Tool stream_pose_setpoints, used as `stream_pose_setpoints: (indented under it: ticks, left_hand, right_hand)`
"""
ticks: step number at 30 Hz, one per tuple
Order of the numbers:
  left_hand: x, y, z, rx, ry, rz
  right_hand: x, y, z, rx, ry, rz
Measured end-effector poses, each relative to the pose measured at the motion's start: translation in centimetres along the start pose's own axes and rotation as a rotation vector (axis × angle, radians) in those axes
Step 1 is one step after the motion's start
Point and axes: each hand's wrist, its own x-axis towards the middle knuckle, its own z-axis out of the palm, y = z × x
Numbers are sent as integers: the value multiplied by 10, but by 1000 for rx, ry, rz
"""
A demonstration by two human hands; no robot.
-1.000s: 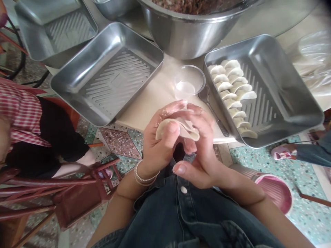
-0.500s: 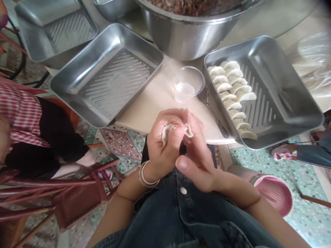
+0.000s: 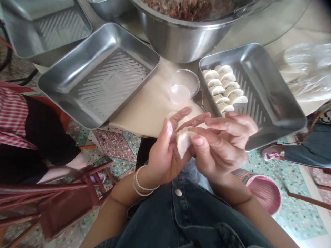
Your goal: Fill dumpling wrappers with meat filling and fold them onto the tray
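A folded white dumpling point(image 3: 183, 142) is pinched between the thumb and fingers of my right hand point(image 3: 224, 141). Below and beside it, my left hand point(image 3: 165, 151) is turned palm up with its fingers stretched apart; the dumpling is at its palm. Two pale bracelets circle my left wrist. To the right, finished dumplings point(image 3: 216, 90) lie in two rows in a metal tray point(image 3: 280, 106), their near end covered by my right hand. Just beyond my fingers stands a clear plastic cup point(image 3: 184, 86) with a little cloudy content.
A large steel bowl point(image 3: 178, 39) of minced filling point(image 3: 191, 9) stands at the back. Two more metal trays point(image 3: 103, 82) sit on the left, and a plastic bag point(image 3: 307, 69) on the right. Chairs point(image 3: 59, 210), a pink-lined bin point(image 3: 265, 194) and other people's legs surround the table.
My hands, pressed together around the dumpling before, have come apart. The left fingers have spread, and the right hand now pinches the dumpling in plain sight. The view has shifted slightly right.
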Motion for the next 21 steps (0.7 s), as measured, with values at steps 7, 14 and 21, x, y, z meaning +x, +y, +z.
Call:
stream_pose_setpoints:
  ticks: [7,14,21]
  left_hand:
    - [9,1,-5,-65,-88,-64]
    - [0,7,-7,60,-71,-97]
    - [-7,17,3,35,-314,-230]
  right_hand:
    - [-7,14,-16,7,-122,-71]
    - [-2,24,-29,25,-215,-150]
    - [19,26,-44,77,-338,-290]
